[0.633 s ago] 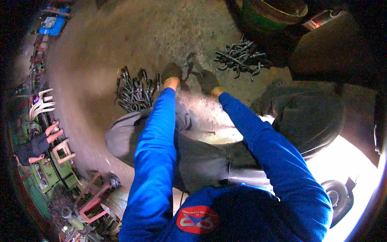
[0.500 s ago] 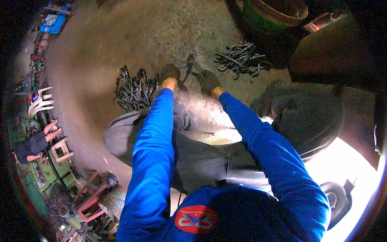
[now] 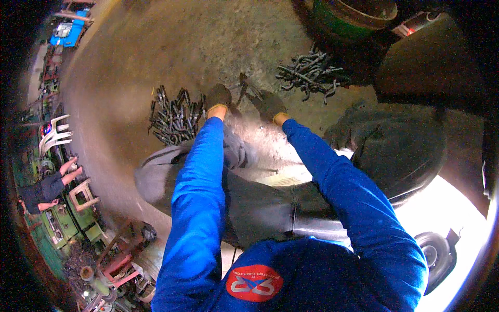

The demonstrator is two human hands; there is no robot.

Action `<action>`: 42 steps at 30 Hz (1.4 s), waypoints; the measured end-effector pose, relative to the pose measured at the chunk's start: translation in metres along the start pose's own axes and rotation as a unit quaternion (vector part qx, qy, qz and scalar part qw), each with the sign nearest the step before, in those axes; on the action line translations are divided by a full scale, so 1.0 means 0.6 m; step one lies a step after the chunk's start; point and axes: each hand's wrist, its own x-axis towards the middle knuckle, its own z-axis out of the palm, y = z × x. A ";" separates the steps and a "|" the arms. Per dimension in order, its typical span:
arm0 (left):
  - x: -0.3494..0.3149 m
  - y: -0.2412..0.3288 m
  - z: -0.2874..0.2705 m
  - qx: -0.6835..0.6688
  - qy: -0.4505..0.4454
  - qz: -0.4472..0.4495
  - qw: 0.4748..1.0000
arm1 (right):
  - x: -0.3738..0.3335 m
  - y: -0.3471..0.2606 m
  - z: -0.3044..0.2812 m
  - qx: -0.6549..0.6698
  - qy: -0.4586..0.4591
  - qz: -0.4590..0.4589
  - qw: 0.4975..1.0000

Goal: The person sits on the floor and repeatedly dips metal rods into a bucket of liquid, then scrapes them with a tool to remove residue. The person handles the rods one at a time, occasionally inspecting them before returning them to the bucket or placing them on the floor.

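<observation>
My left hand, in a dark glove with a yellow cuff, is closed low over the floor, beside a pile of short dark metal rods. What its fingers hold, if anything, is hidden. My right hand, gloved alike, is closed around the near end of a dark, narrow metal piece that points away to the left. Its exact kind is too dark to make out. To the right of that hand lies a second pile of bent, hook-ended metal rods.
A large green drum stands at the far right, near a dark bulky shape. My bent knees flank the work spot. Along the left are a white plastic chair, a wooden stool, green machinery and another person. A wheel is at lower right.
The dark metal piece and my right hand have shifted very slightly. My left hand stays beside the left pile, and both piles look the same.
</observation>
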 end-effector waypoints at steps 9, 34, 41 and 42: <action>0.032 0.040 0.019 0.050 -0.064 0.013 0.997 | -0.003 0.007 -0.021 0.039 0.046 0.083 0.995; 0.054 0.002 0.034 0.057 -0.079 -0.061 0.993 | 0.009 -0.069 -0.081 0.179 -0.059 0.251 0.950; 0.029 0.055 0.007 0.051 -0.093 -0.053 0.993 | 0.006 -0.046 -0.084 0.134 0.063 0.178 0.973; 0.030 0.062 0.007 0.047 -0.065 -0.032 0.996 | 0.008 -0.032 -0.077 0.146 0.068 0.170 0.972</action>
